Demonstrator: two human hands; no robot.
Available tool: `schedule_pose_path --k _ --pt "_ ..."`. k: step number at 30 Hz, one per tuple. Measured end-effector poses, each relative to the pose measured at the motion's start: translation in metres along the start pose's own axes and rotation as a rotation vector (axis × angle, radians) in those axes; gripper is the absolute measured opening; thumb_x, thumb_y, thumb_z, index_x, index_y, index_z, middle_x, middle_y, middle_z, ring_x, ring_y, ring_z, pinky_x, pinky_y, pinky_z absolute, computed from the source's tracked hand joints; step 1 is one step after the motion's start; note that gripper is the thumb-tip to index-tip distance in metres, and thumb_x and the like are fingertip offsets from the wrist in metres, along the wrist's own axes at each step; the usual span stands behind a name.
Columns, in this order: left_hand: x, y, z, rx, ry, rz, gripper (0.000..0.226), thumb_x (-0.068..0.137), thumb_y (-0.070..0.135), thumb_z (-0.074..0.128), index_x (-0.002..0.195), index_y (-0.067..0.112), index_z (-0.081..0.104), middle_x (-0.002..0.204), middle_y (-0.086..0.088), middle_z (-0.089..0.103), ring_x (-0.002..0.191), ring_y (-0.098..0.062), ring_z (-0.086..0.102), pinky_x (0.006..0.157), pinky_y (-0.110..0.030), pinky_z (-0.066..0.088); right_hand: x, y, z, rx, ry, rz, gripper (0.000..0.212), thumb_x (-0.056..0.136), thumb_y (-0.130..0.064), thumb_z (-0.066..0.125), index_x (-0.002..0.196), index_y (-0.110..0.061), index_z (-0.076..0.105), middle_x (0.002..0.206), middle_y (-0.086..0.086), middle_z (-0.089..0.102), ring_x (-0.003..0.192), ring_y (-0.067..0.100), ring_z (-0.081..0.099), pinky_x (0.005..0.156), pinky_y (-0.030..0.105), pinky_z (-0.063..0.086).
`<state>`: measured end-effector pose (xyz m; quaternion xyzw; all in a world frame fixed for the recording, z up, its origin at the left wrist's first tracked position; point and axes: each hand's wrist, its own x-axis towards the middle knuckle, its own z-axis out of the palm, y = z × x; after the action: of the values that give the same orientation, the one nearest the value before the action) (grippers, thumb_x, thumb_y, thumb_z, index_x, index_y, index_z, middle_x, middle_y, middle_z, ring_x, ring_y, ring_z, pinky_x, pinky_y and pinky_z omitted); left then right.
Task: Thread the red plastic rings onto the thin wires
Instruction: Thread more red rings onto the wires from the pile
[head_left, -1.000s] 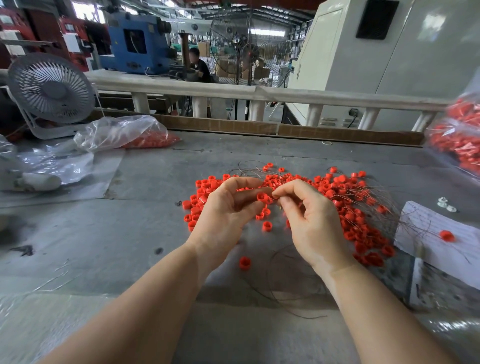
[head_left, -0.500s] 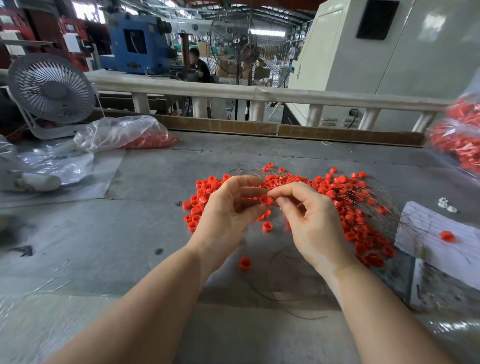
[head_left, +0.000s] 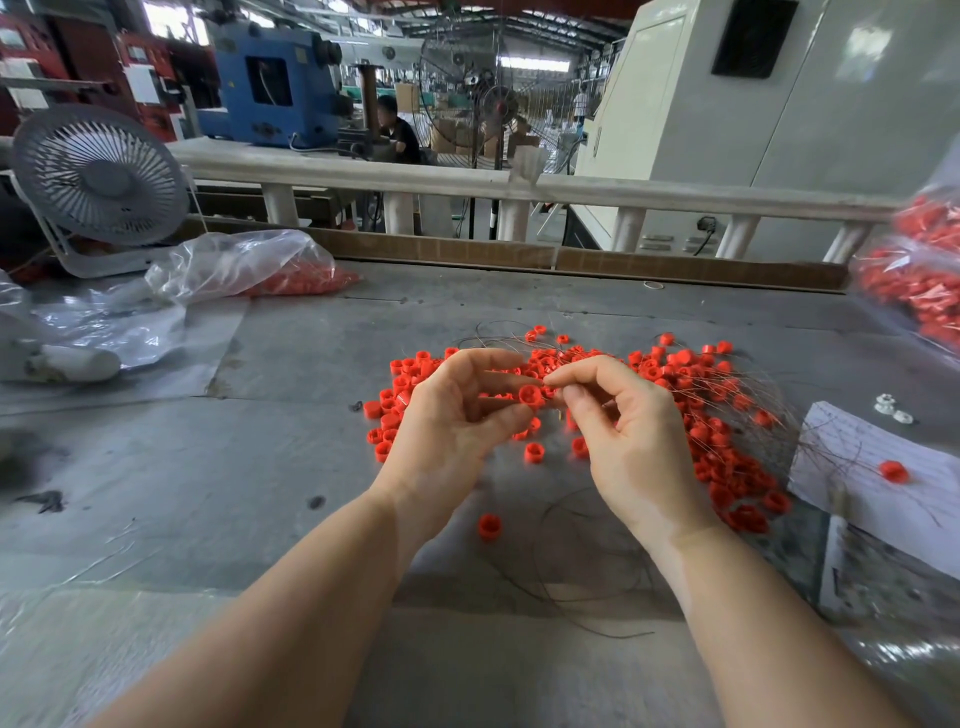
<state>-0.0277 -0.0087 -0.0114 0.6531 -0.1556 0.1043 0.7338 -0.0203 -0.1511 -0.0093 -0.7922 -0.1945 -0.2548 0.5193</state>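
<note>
Head view: left hand (head_left: 447, 415) pinches red ring (head_left: 530, 395); wire barely discernible.

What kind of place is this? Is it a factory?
Most likely yes, a factory workshop. Behind the railing stands a big blue machine and a tall floor fan, and bags of red rings sit on the grey worktable, ready for assembly work.

Grey table (head_left: 260, 467) strewn with red rings (head_left: 727, 457), wires (head_left: 587, 566)
</note>
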Motion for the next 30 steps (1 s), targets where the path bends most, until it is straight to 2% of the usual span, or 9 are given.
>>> schedule_pose_path --k 12,16,19,30 --pt "0.0014 -0.0019 -0.0012 0.054 0.082 0.035 0.033 0.076 -0.014 0.065 0.096 0.012 0.062 0.090 -0.003 0.070 0.083 -0.010 0.067 0.075 -0.018 0.052 -0.0007 0.0001 -0.0007 0.013 -0.039 0.008 0.024 0.089 -0.002 0.057 0.083 -0.022 0.067 0.068 -0.020 0.060 0.066 -0.003 0.056 0.063 0.015 0.043" --pt "0.0024 -0.0009 -0.0002 0.076 0.094 0.033 0.029 0.076 -0.012 0.066 0.090 0.014 0.066 0.084 0.004 0.070 0.079 -0.003 0.066 0.071 -0.013 0.050 -0.0005 -0.0003 -0.0008 0.030 -0.079 0.038 0.027 0.089 0.000 0.057 0.080 -0.024 0.066 0.066 -0.027 0.060 0.065 -0.006 0.055 0.062 0.011 0.041" --pt "0.0023 -0.0003 -0.0005 0.080 0.095 0.011 0.027 0.077 -0.010 0.066 0.086 0.015 0.068 0.076 0.008 0.071 0.075 -0.001 0.066 0.069 -0.011 0.050 -0.0003 -0.0003 0.0000 0.040 -0.081 0.053 0.026 0.088 0.000 0.057 0.080 -0.022 0.066 0.065 -0.027 0.060 0.062 -0.004 0.054 0.061 0.015 0.041" --pt "0.0012 0.0013 -0.0014 0.011 0.066 -0.012 0.026 0.077 -0.012 0.065 0.084 0.013 0.068 0.074 0.007 0.072 0.072 -0.004 0.067 0.068 -0.013 0.051 -0.0015 0.0005 -0.0003 0.000 -0.089 0.067 0.027 0.087 0.001 0.057 0.078 -0.023 0.065 0.063 -0.027 0.059 0.061 -0.004 0.054 0.062 0.022 0.044"
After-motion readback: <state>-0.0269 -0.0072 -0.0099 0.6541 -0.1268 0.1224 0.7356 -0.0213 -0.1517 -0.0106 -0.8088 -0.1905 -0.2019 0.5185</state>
